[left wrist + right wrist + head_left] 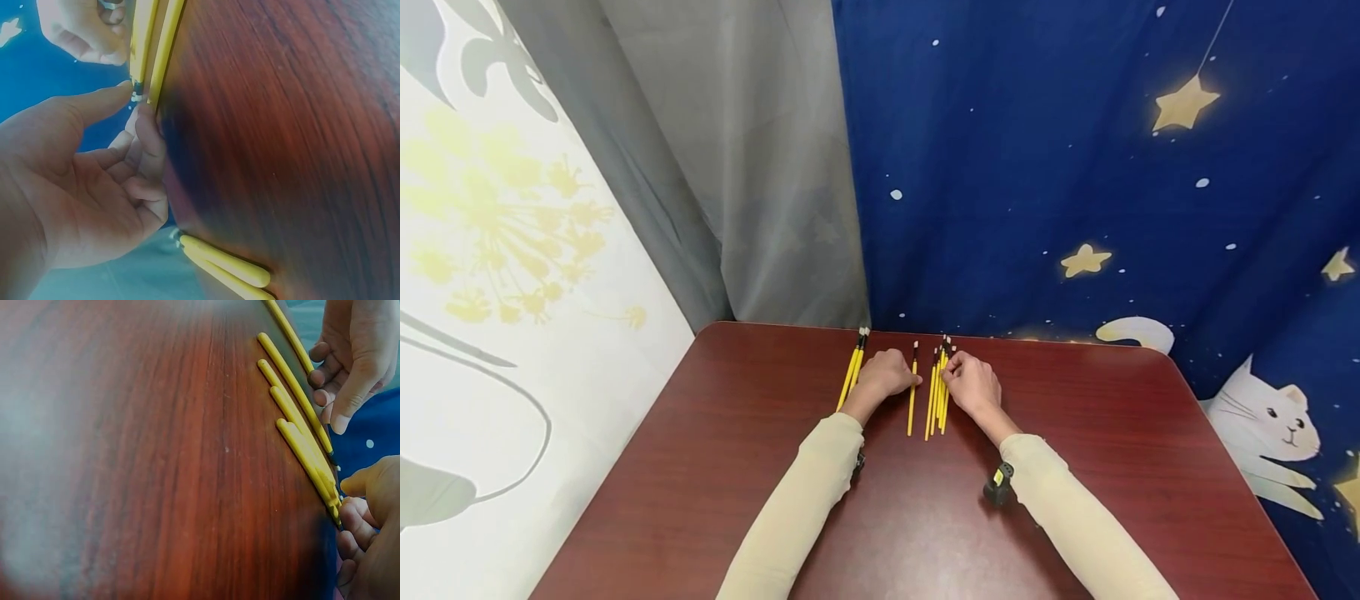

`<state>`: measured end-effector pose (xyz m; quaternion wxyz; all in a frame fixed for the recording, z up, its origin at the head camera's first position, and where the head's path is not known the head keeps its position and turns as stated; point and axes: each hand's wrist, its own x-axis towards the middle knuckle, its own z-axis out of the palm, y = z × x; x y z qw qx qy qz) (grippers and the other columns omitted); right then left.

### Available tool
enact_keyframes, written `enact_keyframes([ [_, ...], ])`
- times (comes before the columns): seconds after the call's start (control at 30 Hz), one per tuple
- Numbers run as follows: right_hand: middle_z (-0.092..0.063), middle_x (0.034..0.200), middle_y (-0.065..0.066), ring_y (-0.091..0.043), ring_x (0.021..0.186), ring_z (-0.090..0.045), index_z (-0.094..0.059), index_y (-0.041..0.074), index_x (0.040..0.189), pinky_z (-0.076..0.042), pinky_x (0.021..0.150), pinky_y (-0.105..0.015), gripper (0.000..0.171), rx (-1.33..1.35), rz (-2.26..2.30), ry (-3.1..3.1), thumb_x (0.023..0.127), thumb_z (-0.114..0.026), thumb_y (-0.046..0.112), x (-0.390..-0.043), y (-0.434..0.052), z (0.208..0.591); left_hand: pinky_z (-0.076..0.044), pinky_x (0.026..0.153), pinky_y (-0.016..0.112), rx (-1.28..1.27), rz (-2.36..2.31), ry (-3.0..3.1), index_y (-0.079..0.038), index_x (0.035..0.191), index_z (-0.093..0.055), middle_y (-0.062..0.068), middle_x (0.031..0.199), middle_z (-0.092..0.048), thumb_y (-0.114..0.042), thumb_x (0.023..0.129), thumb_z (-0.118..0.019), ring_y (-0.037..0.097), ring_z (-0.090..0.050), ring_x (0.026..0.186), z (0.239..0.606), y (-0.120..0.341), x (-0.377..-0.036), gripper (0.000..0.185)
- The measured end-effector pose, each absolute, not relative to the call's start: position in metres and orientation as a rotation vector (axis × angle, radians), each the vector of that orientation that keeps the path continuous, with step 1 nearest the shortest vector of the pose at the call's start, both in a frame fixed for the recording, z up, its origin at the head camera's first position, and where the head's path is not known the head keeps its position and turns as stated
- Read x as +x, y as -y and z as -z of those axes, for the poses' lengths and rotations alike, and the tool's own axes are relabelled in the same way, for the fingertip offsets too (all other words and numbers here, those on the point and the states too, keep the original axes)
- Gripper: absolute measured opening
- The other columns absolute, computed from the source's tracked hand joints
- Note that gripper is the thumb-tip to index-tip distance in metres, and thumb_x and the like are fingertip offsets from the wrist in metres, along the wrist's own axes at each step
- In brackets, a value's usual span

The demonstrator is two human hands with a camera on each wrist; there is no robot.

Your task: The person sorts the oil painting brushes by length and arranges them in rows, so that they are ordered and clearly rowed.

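Several thin paintbrushes with yellow handles, black collars and pale tips lie near the table's far edge. My left hand (887, 372) is over a single paintbrush (912, 412), its fingertips right at the handle. Thumb and index finger stand apart in the left wrist view. Just to the right lies a loose, overlapping group of paintbrushes (932, 408). Loosely bent, the fingers of my right hand (976, 383) touch the group near its tip ends, with a small gap under the thumb in the right wrist view. Left of my left hand lies a pair of paintbrushes (852, 367), partly hidden by it.
The dark red wooden table (1090, 417) stretches out on both sides and toward me. Behind it hang a grey curtain (782, 167) and a blue star-patterned curtain (1000, 167). A small black device (998, 485) is strapped at my right wrist.
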<state>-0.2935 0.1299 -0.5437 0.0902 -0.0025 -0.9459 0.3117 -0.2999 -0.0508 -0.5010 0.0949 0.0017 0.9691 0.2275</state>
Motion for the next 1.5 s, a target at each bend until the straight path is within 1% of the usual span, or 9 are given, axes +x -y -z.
enact_keyframes([
  [0.2, -0.072, 0.079, 0.001, -0.026, 0.078, -0.069, -0.069, 0.022, 0.086, -0.051, 0.064, -0.041, 0.013, -0.025, -0.886, 2.839, 0.093, -0.076, 0.029, -0.297, -0.128, 0.543, -0.045, 0.064, 0.034, 0.015, -0.623, -2.879, -0.015, 0.068, -0.063, 0.001, 0.068, -0.057, -0.04, 0.094, -0.079, 0.022, -0.061, 0.069, 0.498, 0.047, -0.302, 0.04],
  [0.37, -0.074, 0.083, -0.002, -0.03, 0.081, -0.071, -0.067, 0.021, 0.085, -0.054, 0.067, -0.046, 0.014, -0.053, -0.859, 2.854, 0.093, -0.075, 0.029, -0.299, -0.128, 0.543, -0.046, 0.065, 0.035, 0.033, -0.561, -2.902, -0.016, 0.068, -0.061, 0.001, 0.068, -0.057, -0.036, 0.095, -0.077, 0.022, -0.06, 0.07, 0.498, 0.049, -0.304, 0.037],
  [0.53, -0.072, 0.082, -0.004, -0.029, 0.077, -0.068, -0.066, 0.019, 0.081, -0.052, 0.063, -0.044, 0.013, -0.054, -0.822, 2.875, 0.092, -0.071, 0.026, -0.301, -0.128, 0.539, -0.052, 0.07, 0.039, 0.024, -0.538, -2.895, -0.013, 0.082, -0.07, 0.005, 0.08, -0.066, -0.037, 0.094, -0.076, 0.025, -0.063, 0.075, 0.499, 0.051, -0.305, 0.027],
  [0.67, -0.068, 0.076, -0.005, -0.029, 0.073, -0.066, -0.063, 0.019, 0.074, -0.05, 0.061, -0.044, 0.014, -0.077, -0.772, 2.908, 0.087, -0.066, 0.023, -0.303, -0.127, 0.535, -0.053, 0.071, 0.04, 0.007, -0.528, -2.896, -0.011, 0.092, -0.073, 0.009, 0.089, -0.069, -0.037, 0.092, -0.075, 0.027, -0.063, 0.077, 0.499, 0.049, -0.306, 0.026],
  [0.77, -0.063, 0.069, -0.004, -0.029, 0.069, -0.064, -0.059, 0.021, 0.065, -0.048, 0.058, -0.043, 0.022, -0.096, -0.721, 2.933, 0.084, -0.066, 0.025, -0.305, -0.125, 0.532, -0.055, 0.073, 0.041, -0.007, -0.531, -2.899, -0.01, 0.097, -0.073, 0.01, 0.093, -0.07, -0.039, 0.09, -0.076, 0.027, -0.063, 0.079, 0.502, 0.048, -0.308, 0.03],
  [0.9, -0.055, 0.061, -0.002, -0.028, 0.061, -0.059, -0.053, 0.02, 0.058, -0.043, 0.052, -0.04, 0.034, -0.094, -0.642, 2.971, 0.087, -0.068, 0.028, -0.306, -0.124, 0.528, -0.058, 0.078, 0.043, -0.025, -0.53, -2.901, -0.01, 0.103, -0.075, 0.011, 0.099, -0.073, -0.041, 0.091, -0.076, 0.027, -0.064, 0.081, 0.502, 0.046, -0.308, 0.034],
  [1.17, -0.061, 0.066, -0.008, -0.029, 0.06, -0.059, -0.06, 0.013, 0.067, -0.045, 0.054, -0.042, 0.029, -0.013, -0.472, 3.013, 0.09, -0.07, 0.028, -0.308, -0.12, 0.524, -0.057, 0.077, 0.042, -0.009, -0.431, -2.893, -0.012, 0.101, -0.074, 0.009, 0.098, -0.073, -0.042, 0.094, -0.074, 0.027, -0.064, 0.081, 0.505, 0.038, -0.308, 0.031],
  [1.3, -0.062, 0.069, -0.009, -0.03, 0.063, -0.06, -0.061, 0.012, 0.071, -0.047, 0.057, -0.044, 0.027, 0.006, -0.428, 3.035, 0.09, -0.069, 0.03, -0.309, -0.12, 0.523, -0.057, 0.077, 0.042, -0.01, -0.395, -2.884, -0.012, 0.105, -0.074, 0.009, 0.101, -0.073, -0.043, 0.094, -0.073, 0.026, -0.064, 0.082, 0.506, 0.037, -0.31, 0.033],
  [1.5, -0.064, 0.071, -0.01, -0.029, 0.063, -0.061, -0.062, 0.013, 0.071, -0.047, 0.055, -0.043, 0.031, -0.004, -0.44, 3.066, 0.09, -0.07, 0.035, -0.311, -0.121, 0.522, -0.059, 0.083, 0.044, -0.028, -0.423, -2.884, -0.01, 0.115, -0.074, 0.011, 0.108, -0.074, -0.045, 0.094, -0.073, 0.028, -0.066, 0.087, 0.507, 0.039, -0.31, 0.041],
])
